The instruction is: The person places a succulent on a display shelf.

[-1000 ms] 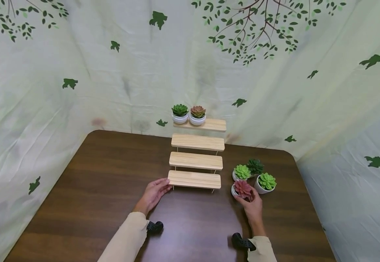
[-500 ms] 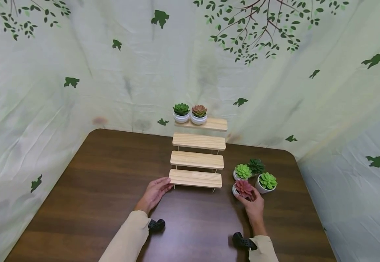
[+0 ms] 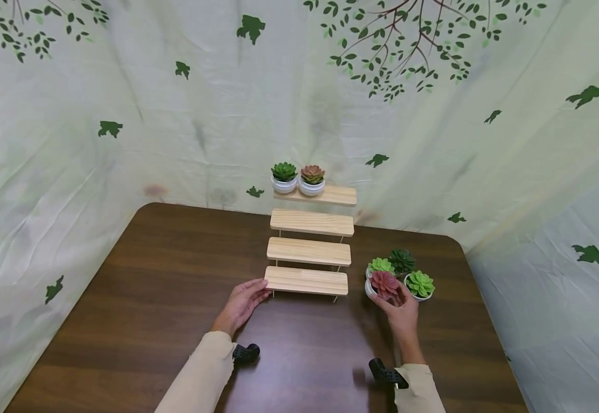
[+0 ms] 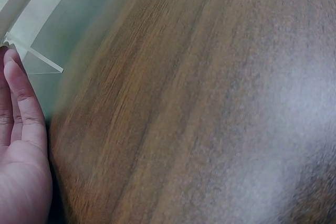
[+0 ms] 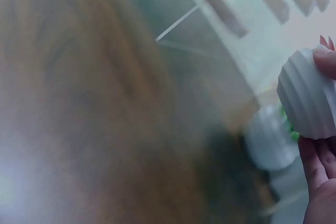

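My left hand (image 3: 242, 305) is at the left end of the lowest board of a tiered wooden display stand (image 3: 306, 281), pinching its edge with the fingertips. The left wrist view shows the fingers of that hand (image 4: 23, 108) reaching up to the board beside a clear leg. My right hand (image 3: 403, 315) grips a red potted succulent (image 3: 384, 284) by its white ribbed pot (image 5: 310, 95), with thumb and fingers on opposite sides. The pot is tilted and raised off the table. On the top board sit a green succulent (image 3: 284, 176) and a reddish one (image 3: 312, 179).
Behind the held pot stand a light green succulent (image 3: 381, 265), a dark green one (image 3: 402, 261) and another light green one (image 3: 420, 284) on the brown table (image 3: 149, 287). A leaf-printed cloth (image 3: 201, 132) hangs behind the table.
My right hand has lifted the red succulent off the table, and it now overlaps the light green one behind it. My left hand stays at the stand.
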Available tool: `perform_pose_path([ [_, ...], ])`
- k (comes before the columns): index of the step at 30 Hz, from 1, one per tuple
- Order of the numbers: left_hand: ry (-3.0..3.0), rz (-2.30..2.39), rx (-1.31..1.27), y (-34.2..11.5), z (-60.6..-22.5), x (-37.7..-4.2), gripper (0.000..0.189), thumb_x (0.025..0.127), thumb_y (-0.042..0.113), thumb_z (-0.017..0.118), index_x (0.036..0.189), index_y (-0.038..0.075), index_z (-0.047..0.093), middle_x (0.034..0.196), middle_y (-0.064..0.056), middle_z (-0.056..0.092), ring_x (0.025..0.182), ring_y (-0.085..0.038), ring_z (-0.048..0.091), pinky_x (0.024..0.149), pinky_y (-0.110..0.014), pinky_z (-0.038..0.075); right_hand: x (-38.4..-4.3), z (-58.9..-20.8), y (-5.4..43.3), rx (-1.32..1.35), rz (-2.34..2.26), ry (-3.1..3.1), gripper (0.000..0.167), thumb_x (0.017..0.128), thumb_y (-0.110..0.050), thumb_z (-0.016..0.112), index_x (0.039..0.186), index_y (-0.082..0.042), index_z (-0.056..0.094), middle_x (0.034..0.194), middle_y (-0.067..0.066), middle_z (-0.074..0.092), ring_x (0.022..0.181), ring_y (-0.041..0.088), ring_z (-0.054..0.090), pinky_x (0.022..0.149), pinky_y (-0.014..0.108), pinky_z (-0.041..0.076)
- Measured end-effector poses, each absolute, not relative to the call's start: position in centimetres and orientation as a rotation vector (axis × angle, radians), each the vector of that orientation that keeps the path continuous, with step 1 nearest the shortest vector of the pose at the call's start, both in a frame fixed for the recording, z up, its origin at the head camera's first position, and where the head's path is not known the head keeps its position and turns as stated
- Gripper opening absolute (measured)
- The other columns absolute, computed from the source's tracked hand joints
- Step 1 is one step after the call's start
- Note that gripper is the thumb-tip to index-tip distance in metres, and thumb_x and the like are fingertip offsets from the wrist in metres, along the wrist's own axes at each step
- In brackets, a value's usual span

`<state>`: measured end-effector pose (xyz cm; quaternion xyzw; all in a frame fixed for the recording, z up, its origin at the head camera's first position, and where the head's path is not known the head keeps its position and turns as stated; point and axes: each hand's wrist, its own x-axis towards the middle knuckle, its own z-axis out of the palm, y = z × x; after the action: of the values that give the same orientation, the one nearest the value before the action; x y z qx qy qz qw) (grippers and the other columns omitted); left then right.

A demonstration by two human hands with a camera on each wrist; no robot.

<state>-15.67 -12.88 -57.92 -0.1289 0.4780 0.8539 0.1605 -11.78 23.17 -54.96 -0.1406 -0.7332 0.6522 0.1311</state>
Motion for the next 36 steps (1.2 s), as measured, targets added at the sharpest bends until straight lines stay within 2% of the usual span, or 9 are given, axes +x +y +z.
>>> perform_pose_path([
  [5,1.373,2.455,-0.386,-12.9,-57.9,-15.9,0.019,0.096,-0.003,0.053,0.088,0.007,0.067,0.083,-0.002,0.068,0.077,-0.012,0.066,0.076,-0.022,0.055,-13.0,-52.8,22.6,-0.324,1.919,-2.112,0.063,0.074,0.006,0.079,0.131,0.006,0.051,0.12,0.012,0.057,0.101,-0.001,0.057,0.086,0.01,0.046],
  [10,1.375,2.453,-0.35,-12.3,-57.9,-16.1,0.017,0.096,-0.003,0.053,0.09,0.006,0.066,0.084,-0.003,0.068,0.078,-0.012,0.066,0.077,-0.023,0.055,-14.7,-50.6,22.3,-0.275,1.94,-2.08,0.062,0.076,0.007,0.077,0.131,0.006,0.05,0.124,0.014,0.055,0.105,0.002,0.056,0.089,0.011,0.045],
  [20,1.398,2.452,-0.352,-12.5,-58.1,-15.9,0.011,0.095,-0.001,0.056,0.095,0.003,0.066,0.086,-0.003,0.068,0.079,-0.012,0.066,0.077,-0.023,0.055,-19.5,-46.8,21.2,-0.185,1.954,-2.114,0.064,0.078,-0.006,0.08,0.134,-0.001,0.05,0.132,0.013,0.054,0.122,0.02,0.052,0.102,0.025,0.043],
  [24,1.416,2.425,-0.34,-12.8,-58.3,-15.7,0.009,0.095,0.001,0.057,0.101,0.0,0.065,0.087,-0.003,0.068,0.08,-0.011,0.066,0.078,-0.023,0.055,-20.7,-45.4,20.5,-0.196,1.936,-2.161,0.066,0.078,-0.011,0.081,0.136,-0.004,0.05,0.134,0.013,0.053,0.124,0.02,0.051,0.102,0.026,0.044],
  [36,1.391,2.424,-0.383,-13.0,-58.1,-15.6,0.01,0.095,0.0,0.057,0.096,0.004,0.066,0.086,-0.002,0.069,0.08,-0.011,0.066,0.079,-0.022,0.054,-24.9,-42.1,18.6,-0.025,1.972,-2.102,0.062,0.078,-0.009,0.081,0.133,-0.004,0.052,0.131,0.014,0.055,0.119,0.021,0.054,0.095,0.024,0.049],
])
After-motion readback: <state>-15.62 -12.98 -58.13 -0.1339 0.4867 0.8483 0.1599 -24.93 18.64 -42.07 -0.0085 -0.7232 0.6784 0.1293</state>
